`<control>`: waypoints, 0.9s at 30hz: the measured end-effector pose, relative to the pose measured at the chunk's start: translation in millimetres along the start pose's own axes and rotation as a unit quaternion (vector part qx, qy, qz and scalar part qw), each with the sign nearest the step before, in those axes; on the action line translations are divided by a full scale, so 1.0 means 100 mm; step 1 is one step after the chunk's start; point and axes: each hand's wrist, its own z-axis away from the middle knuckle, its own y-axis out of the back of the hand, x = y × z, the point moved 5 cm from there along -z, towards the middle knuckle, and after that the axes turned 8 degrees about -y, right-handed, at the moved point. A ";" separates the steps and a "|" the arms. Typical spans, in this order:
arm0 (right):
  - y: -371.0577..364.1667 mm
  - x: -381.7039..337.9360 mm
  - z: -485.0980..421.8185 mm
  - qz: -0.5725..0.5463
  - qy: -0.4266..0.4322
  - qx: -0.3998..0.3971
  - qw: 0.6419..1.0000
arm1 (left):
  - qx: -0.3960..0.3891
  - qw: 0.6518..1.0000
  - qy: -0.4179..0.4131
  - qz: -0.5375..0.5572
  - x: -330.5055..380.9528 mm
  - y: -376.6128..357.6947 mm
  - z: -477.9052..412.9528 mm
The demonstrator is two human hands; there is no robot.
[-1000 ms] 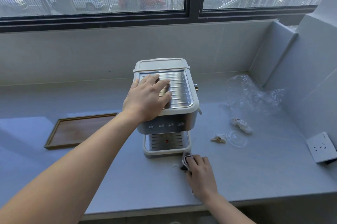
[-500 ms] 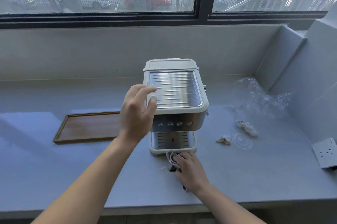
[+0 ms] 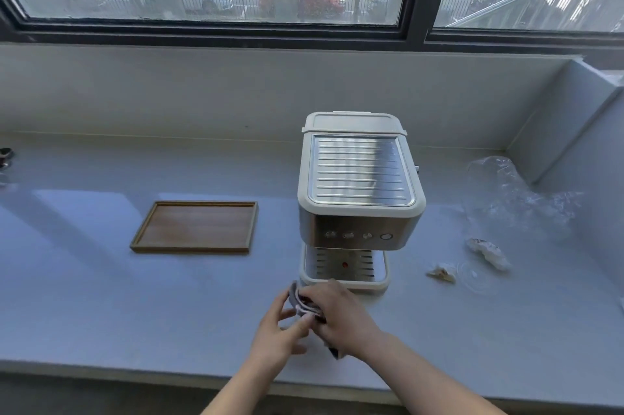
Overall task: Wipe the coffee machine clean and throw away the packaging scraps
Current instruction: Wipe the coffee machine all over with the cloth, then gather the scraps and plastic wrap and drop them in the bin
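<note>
Long pale grey bench [image 3: 101, 296] under the window carries everything. Cream-and-steel coffee machine w/ ribbed metal top [image 3: 359, 191] stands upright mid-bench, nothing touching it, drip tray facing the person. Flat rectangular brown wooden tray [image 3: 196, 227] lies well apart to its left, empty. Crumpled clear plastic bag [image 3: 516, 198] sits to the right near the bench corner; closer in, a crumpled white paper scrap w/ dark print [image 3: 488, 252], a smaller tan-white scrap [image 3: 440, 272] and what looks like a thin clear round film [image 3: 476, 278] beside them, all loose on the bench.

Step in hand, judged: still the wiping part, w/ a cloth regrip btwn passes. Small folded grey cloth [image 3: 304, 301] is just in front of the drip tray, not on the machine. Right hand [image 3: 337, 316] is closed over it, fingers curled round the wad. Left hand [image 3: 277, 337] is half spread, thumb + forefinger tips at the cloth edge; can't tell if pinching it or just touching.

Next move prob needs: cloth refolded to a clean face, one hand steadying the body, then front panel + tray rim wiped. Scraps untouched, so disposal remains; no bin in view
</note>
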 end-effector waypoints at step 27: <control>-0.66 -0.20 -0.29 0.066 -0.018 -0.022 0.997 | 0.128 0.836 -0.139 -0.516 0.08 0.57 -0.04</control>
